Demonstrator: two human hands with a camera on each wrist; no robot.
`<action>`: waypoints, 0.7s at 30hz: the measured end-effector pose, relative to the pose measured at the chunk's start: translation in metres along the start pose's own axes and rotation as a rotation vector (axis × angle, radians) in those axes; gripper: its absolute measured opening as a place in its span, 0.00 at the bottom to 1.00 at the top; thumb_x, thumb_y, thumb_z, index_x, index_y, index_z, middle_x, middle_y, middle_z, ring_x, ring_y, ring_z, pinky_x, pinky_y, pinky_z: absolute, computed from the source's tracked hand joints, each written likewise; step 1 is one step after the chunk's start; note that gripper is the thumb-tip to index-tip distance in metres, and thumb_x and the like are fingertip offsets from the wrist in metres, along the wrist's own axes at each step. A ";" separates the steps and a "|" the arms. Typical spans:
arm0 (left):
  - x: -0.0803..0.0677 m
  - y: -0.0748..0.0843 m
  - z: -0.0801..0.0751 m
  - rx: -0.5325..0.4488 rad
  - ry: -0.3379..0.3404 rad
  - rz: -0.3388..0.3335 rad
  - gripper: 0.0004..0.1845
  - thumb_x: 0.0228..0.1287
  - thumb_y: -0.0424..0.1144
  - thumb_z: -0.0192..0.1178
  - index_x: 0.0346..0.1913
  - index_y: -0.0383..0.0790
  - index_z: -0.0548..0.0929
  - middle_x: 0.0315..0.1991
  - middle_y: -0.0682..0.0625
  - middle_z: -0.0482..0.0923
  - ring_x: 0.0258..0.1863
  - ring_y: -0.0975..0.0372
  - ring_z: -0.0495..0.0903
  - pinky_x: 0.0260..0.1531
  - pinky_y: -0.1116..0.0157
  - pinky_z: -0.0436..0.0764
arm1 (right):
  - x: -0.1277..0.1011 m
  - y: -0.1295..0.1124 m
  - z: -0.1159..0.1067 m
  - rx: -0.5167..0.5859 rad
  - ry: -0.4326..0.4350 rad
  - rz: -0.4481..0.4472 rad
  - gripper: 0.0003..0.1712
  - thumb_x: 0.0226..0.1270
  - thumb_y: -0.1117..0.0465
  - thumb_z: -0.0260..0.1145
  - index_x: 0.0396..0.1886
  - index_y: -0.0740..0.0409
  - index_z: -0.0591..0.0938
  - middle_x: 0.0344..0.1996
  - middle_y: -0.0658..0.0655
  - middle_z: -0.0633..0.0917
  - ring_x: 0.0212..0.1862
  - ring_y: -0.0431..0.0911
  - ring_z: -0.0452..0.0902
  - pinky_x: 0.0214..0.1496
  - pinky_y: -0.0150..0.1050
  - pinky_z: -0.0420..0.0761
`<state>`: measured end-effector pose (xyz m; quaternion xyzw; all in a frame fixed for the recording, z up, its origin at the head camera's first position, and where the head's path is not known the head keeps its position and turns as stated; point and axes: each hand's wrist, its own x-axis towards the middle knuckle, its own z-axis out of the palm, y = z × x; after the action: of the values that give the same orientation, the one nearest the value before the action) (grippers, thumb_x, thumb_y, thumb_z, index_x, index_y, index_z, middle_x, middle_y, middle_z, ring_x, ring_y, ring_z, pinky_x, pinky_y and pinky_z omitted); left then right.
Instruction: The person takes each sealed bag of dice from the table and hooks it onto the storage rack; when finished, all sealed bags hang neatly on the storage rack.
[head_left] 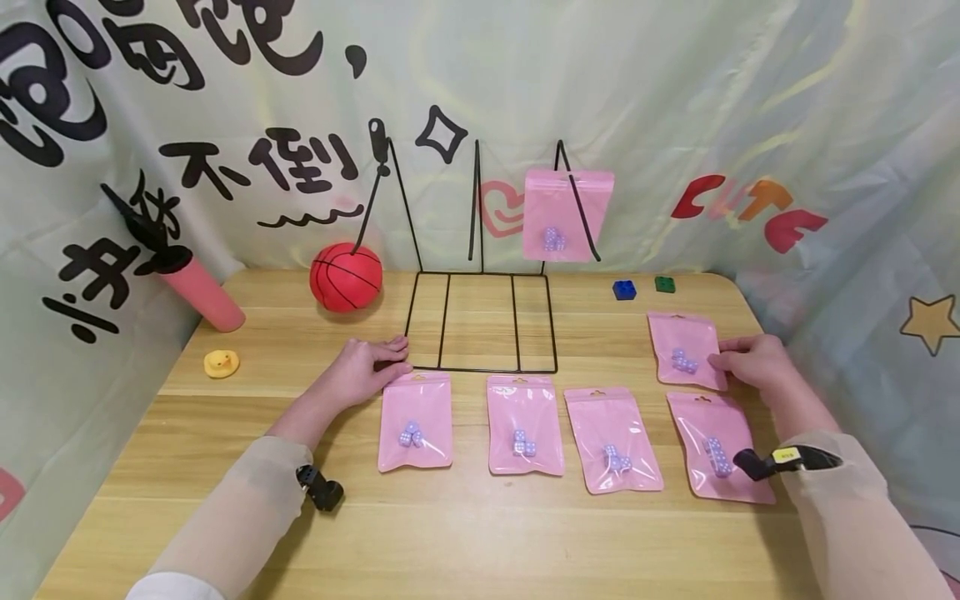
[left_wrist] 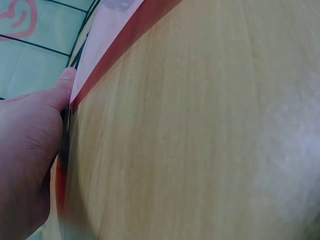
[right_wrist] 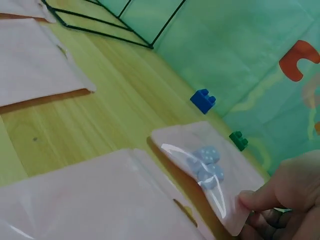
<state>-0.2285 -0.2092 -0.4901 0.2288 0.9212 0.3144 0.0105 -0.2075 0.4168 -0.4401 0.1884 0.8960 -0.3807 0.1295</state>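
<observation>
The right hand is pinching the near right edge of a glossy pink plastic zip pouch holding small pale-blue dice, which is lying flat on the light wooden table, well right of the black wire display rack and just behind another pouch of the same kind. In the right wrist view, the fingertips are curling over the pouch's corner, and that end of the pouch is lifting slightly off the wood. The left hand is resting flat, fingers relaxed and holding nothing, on the table at the rack's front left corner; its thumb is touching the top corner of the leftmost pink pouch. Two further pouches are lying in the row between, and one pouch is hanging on the rack's right-hand hook. Judged from these views, the held pouch is light, thin and limp, with a slick film surface, and the loose dice are forming a small shifting lump at its centre. The flat margin near the hang hole at the top is probably offering the firmest pinch, clear of the dice, so the pouch would hang straight. A red toy basketball, a pink cylinder, a yellow toy duck and blue and green building bricks are standing farther off.
</observation>
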 end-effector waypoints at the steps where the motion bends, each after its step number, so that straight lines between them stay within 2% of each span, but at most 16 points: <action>1: 0.000 0.000 0.000 -0.001 -0.002 -0.002 0.22 0.70 0.43 0.74 0.61 0.37 0.87 0.66 0.47 0.80 0.70 0.53 0.75 0.73 0.46 0.67 | 0.000 0.000 0.000 0.000 -0.006 -0.006 0.34 0.80 0.55 0.63 0.71 0.78 0.69 0.57 0.77 0.74 0.56 0.66 0.71 0.56 0.54 0.75; 5: 0.000 0.001 0.000 -0.007 -0.007 -0.006 0.22 0.70 0.44 0.74 0.62 0.37 0.87 0.66 0.46 0.80 0.70 0.53 0.75 0.70 0.50 0.71 | -0.004 -0.003 -0.002 0.005 -0.008 -0.053 0.31 0.81 0.58 0.61 0.69 0.79 0.69 0.56 0.77 0.73 0.55 0.66 0.71 0.52 0.49 0.77; 12: -0.001 0.001 -0.001 -0.013 -0.003 0.003 0.22 0.70 0.42 0.74 0.61 0.36 0.87 0.66 0.45 0.80 0.70 0.52 0.76 0.69 0.49 0.72 | -0.019 -0.017 -0.004 -0.002 0.047 -0.154 0.24 0.81 0.62 0.62 0.63 0.79 0.73 0.53 0.74 0.76 0.52 0.63 0.71 0.41 0.34 0.78; 17: -0.001 0.001 -0.001 -0.014 0.004 0.011 0.21 0.69 0.41 0.74 0.61 0.36 0.87 0.65 0.45 0.81 0.69 0.51 0.76 0.68 0.49 0.73 | -0.031 -0.028 -0.006 -0.009 0.120 -0.253 0.20 0.80 0.62 0.65 0.58 0.77 0.78 0.46 0.67 0.83 0.41 0.47 0.79 0.36 0.32 0.82; 21: -0.001 0.000 -0.001 -0.010 0.001 0.014 0.21 0.70 0.42 0.73 0.61 0.36 0.87 0.66 0.45 0.80 0.70 0.52 0.76 0.69 0.49 0.72 | -0.042 -0.039 -0.007 0.016 0.164 -0.312 0.19 0.80 0.62 0.66 0.56 0.75 0.80 0.40 0.59 0.86 0.35 0.38 0.78 0.34 0.33 0.83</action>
<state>-0.2281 -0.2101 -0.4896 0.2348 0.9181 0.3191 0.0089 -0.1875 0.3870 -0.3948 0.0784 0.9190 -0.3864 -0.0064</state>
